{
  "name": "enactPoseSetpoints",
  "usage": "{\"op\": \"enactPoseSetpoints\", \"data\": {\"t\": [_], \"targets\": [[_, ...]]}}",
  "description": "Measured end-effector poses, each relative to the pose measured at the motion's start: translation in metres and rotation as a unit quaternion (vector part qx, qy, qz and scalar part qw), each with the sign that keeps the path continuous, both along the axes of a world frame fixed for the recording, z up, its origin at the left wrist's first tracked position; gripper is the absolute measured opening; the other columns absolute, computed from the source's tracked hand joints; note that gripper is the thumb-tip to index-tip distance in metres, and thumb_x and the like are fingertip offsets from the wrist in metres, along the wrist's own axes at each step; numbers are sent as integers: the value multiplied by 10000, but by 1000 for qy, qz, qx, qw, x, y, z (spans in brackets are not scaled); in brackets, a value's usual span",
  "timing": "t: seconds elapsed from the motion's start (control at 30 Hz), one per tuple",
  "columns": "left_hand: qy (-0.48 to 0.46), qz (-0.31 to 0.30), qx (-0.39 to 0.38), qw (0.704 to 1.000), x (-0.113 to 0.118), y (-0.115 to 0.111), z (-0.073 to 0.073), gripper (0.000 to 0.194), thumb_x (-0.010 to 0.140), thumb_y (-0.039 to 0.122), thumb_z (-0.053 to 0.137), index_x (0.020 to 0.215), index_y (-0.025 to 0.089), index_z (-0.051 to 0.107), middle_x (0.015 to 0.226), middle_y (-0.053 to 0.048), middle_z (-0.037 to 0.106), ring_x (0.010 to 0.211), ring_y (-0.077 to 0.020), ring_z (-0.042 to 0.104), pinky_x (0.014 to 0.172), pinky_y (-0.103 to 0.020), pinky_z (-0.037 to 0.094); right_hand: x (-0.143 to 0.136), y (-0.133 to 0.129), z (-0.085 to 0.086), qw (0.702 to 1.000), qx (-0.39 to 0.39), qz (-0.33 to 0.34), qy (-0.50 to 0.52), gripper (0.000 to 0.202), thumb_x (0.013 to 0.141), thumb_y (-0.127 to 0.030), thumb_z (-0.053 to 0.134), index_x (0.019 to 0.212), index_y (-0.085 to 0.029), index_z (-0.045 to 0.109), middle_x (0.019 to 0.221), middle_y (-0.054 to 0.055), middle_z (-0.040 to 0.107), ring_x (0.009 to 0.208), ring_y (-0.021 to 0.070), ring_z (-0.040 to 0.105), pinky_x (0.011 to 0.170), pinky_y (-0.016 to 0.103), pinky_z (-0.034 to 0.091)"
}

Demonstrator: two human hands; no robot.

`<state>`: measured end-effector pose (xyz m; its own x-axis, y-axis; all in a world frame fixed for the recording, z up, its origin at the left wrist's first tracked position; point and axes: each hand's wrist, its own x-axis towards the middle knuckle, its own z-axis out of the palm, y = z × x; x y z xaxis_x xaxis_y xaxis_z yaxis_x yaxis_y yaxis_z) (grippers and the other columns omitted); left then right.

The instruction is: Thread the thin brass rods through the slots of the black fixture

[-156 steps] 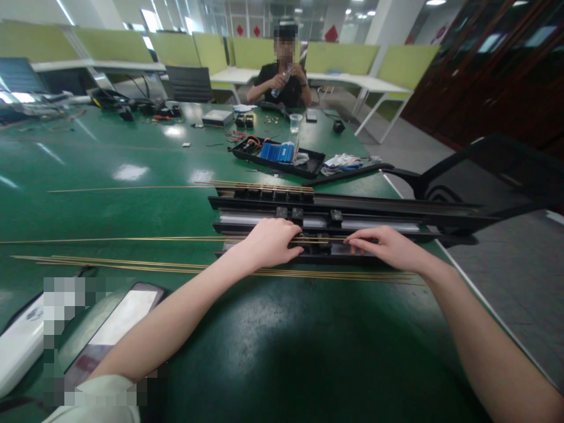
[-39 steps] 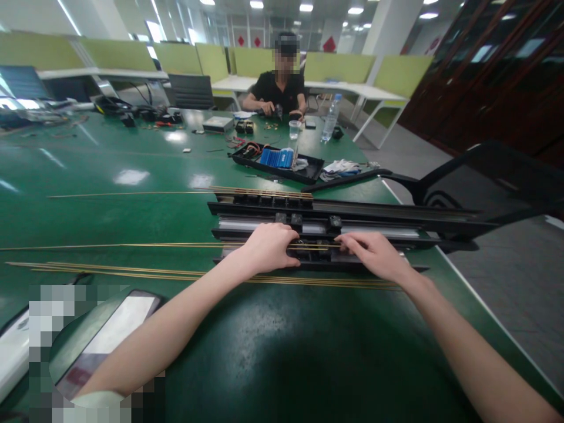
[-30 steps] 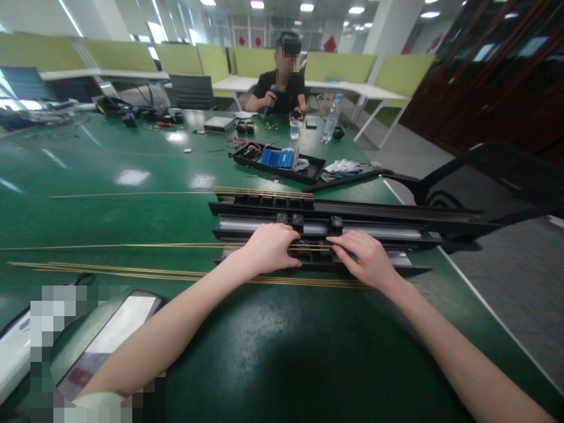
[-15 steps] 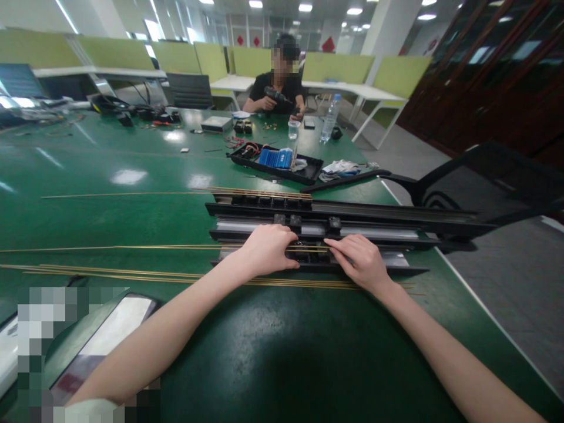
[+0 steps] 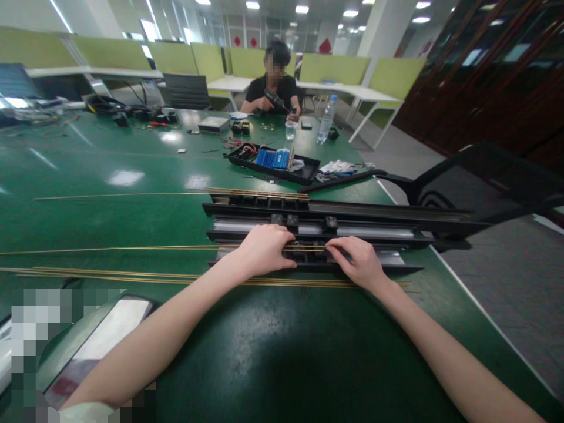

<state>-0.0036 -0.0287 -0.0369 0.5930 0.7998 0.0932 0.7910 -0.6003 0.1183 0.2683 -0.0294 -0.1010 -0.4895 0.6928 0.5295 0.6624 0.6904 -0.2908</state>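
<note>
Two thin brass rods (image 5: 304,249) run lengthwise over the nearest black channel rail (image 5: 392,268), which has dark blocks inside. My left hand (image 5: 265,249) straddles this rail, thumb on its near edge and fingers on the far side, closed around it with the rods passing beneath the palm. At the rods' right ends, the thumb and index finger of my right hand (image 5: 359,258) are pinched together on a rod tip. More brass rods (image 5: 304,283) lie on the table in front of the rail, below both hands.
Behind are further black rails (image 5: 374,231) with small black blocks (image 5: 331,224) and a bundle of rods (image 5: 264,194). Farther back are a black tray (image 5: 311,171) with a blue pack, a cloth (image 5: 337,170) and a bottle (image 5: 326,120). A co-worker (image 5: 273,88) holds a power drill.
The view has shifted slightly left. My right fingertips have moved a little toward the rods' ends and closed more. My left hand keeps its place on the rail.
</note>
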Motion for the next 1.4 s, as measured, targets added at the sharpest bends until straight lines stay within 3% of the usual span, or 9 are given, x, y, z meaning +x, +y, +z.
{"op": "enactPoseSetpoints", "data": {"t": [0.2,0.37,0.57,0.93,1.13,1.4], "targets": [[1,4,-3,1000,0,-1,2,518,731,552,708,1139,233,705,1112,-54,736,1028,-266,682,847,-344,533,1,1,9,995,-99,-12,27,224,981,-383,504,947,-236,670,903,65,740,806,228,668,772,371,499],[-4,-5,3,1000,-1,1,1,498,733,542,706,1116,224,714,1085,-52,741,1005,-272,687,819,-351,541,1,1,24,959,-273,-6,80,300,949,-480,532,929,-222,684,783,39,710,720,205,649,668,319,493],[-8,-8,6,1000,-1,1,0,515,732,553,703,1126,220,711,1099,-45,739,1010,-271,687,822,-360,545,5,2,36,930,-354,-14,97,378,918,-530,563,912,-192,733,732,37,688,706,196,611,656,312,465],[-3,-4,2,1000,-1,1,0,526,734,563,699,1140,227,706,1104,-46,737,1020,-268,685,827,-347,539,18,5,46,917,-393,7,64,441,913,-561,554,1035,-184,747,772,39,698,721,192,603,687,331,465],[0,-5,5,1000,0,1,0,524,729,553,709,1136,222,709,1088,-43,740,1008,-267,691,821,-344,540,23,4,56,907,-418,29,31,442,951,-510,510,1190,-194,706,961,57,742,807,196,630,771,356,505],[-2,-6,10,1000,-1,1,-1,531,728,561,707,1137,221,709,1098,-40,739,1016,-267,689,819,-350,541,33,3,56,941,-332,23,-61,400,982,-317,429,1315,-254,641,1161,44,733,1075,227,662,993,412,495]]}}
